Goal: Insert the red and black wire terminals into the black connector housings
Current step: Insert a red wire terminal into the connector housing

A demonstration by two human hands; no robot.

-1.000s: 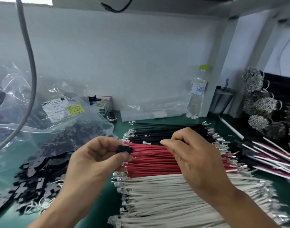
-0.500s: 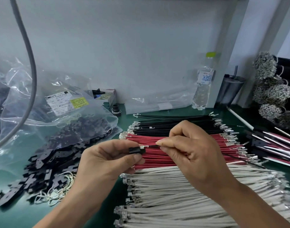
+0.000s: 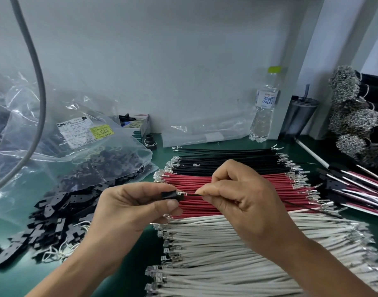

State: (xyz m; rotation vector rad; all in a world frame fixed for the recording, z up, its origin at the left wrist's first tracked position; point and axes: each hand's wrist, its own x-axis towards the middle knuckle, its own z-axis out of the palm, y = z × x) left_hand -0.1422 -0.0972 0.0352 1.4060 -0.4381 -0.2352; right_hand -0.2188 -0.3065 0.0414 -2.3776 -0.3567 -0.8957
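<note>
Your left hand [image 3: 128, 209] is raised above the bench [image 3: 16, 213], palm turned inward, its grip pinching a small black connector housing [image 3: 169, 195] between thumb and forefinger. Your right hand [image 3: 243, 202] faces it from the right, its grip pinching a black wire [image 3: 193, 195] just behind the metal terminal [image 3: 181, 193], whose tip sits at the mouth of the housing; the remainder of the wire trails off to the right over the rows below. Beneath both hands, flat on the bench, lie three rows of cut wires: black wires [image 3: 226, 159] farthest from you, red wires [image 3: 269, 183] in the middle, white wires [image 3: 237, 254] nearest. To the left, a clear plastic bag [image 3: 81, 146] bearing a printed label [image 3: 76, 131] holds black housings, and more loose housings [image 3: 51, 217] spill from it onto the bench. A water bottle [image 3: 264, 110] and a dark tumbler [image 3: 297, 118] stand against the back wall.
</note>
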